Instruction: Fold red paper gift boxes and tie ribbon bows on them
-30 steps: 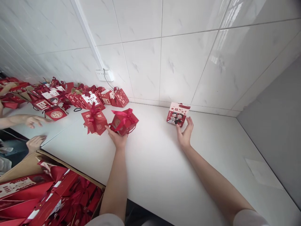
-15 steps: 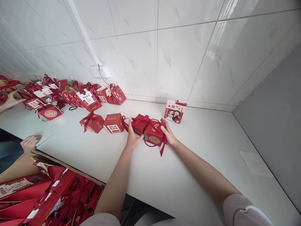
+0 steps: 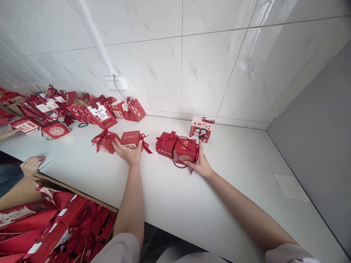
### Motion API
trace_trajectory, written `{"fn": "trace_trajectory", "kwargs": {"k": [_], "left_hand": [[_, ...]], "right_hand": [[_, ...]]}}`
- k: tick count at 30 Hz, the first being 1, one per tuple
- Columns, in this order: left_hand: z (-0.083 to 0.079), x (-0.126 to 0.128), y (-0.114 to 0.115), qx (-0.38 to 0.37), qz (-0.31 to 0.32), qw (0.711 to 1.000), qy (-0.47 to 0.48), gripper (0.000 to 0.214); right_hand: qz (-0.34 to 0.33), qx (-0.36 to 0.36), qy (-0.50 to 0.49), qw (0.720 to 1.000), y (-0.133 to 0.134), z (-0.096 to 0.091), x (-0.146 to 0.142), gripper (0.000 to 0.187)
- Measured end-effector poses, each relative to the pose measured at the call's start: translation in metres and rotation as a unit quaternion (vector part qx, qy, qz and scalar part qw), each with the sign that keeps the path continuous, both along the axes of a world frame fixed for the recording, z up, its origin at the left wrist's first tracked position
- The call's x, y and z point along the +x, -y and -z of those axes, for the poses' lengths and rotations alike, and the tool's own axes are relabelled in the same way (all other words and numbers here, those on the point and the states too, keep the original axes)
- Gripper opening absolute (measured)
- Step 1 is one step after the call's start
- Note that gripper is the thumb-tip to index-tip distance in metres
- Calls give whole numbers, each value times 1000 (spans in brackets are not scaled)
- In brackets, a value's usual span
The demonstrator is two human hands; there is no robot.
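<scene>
My left hand (image 3: 130,153) spans the front of a red gift box with a white label (image 3: 131,136), thumb by its ribbon and fingers at its left side. Just left of those fingers is a red gift box with a ribbon bow (image 3: 102,141). My right hand (image 3: 202,164) grips the right side of a gift box with a gold medallion (image 3: 185,148), its thumb across the lower front. Touching that box on the left is another bow-topped gift box (image 3: 166,144). Behind them a gift box with a cartoon couple (image 3: 201,129) stands near the wall.
Many red gift boxes (image 3: 100,113) crowd the left of the white table (image 3: 233,204) along the tiled wall. A carton (image 3: 16,190) full of red packages stands at front left. Another person's hand (image 3: 32,165) rests at the table edge. A socket (image 3: 114,83) is on the wall.
My left hand has left the bow-topped box and moved left to the white-labelled box. The two boxes by my right hand sit slightly farther right; its thumb has moved to the lower front.
</scene>
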State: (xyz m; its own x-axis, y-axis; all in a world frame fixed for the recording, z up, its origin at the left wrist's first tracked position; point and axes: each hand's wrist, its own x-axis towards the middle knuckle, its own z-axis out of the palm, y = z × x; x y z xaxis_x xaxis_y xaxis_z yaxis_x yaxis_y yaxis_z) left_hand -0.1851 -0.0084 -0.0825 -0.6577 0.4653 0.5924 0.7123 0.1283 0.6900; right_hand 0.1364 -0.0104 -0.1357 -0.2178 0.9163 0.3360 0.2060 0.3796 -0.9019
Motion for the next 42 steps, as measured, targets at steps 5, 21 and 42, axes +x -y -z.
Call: {"fn": "trace_trajectory", "kwargs": {"k": [5, 21, 42], "left_hand": [[13, -17, -5, -4, 27, 990, 139, 87], [-2, 51, 20, 89, 71, 991, -71, 64], [-43, 120, 66, -275, 606, 695, 273, 28]], "right_hand": [[95, 106, -12, 990, 7, -11, 6, 99], [-51, -42, -104, 992, -1, -12, 6, 124], [10, -118, -32, 992, 83, -75, 44, 31]]}}
